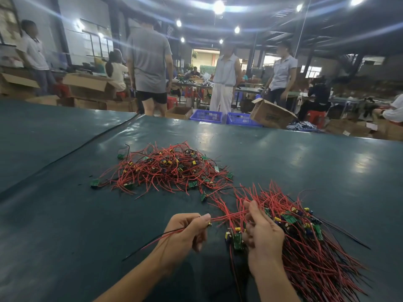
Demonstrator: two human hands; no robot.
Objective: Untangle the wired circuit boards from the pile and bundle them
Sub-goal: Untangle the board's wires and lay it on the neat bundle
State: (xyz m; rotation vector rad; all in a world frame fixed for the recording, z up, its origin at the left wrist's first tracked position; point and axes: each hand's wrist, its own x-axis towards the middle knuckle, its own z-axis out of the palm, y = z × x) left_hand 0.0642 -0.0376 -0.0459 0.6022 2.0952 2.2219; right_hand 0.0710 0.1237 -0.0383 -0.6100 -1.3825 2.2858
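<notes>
On the dark green counter (87, 214), the tangled pile (168, 168) of red-wired circuit boards lay at the centre of the frame. A gathered bundle (305, 247) of them fanned out at the lower right. At lower centre the left hand (187, 232) pinched a few red and black wires (165, 233) between thumb and curled fingers, while the right hand (265, 238) just beside it had its fingers curled round the bundle's left edge, next to a small green board (238, 240).

pile (168, 168): tangled red wires, green boards | bundle (305, 240): gathered, nearer
</notes>
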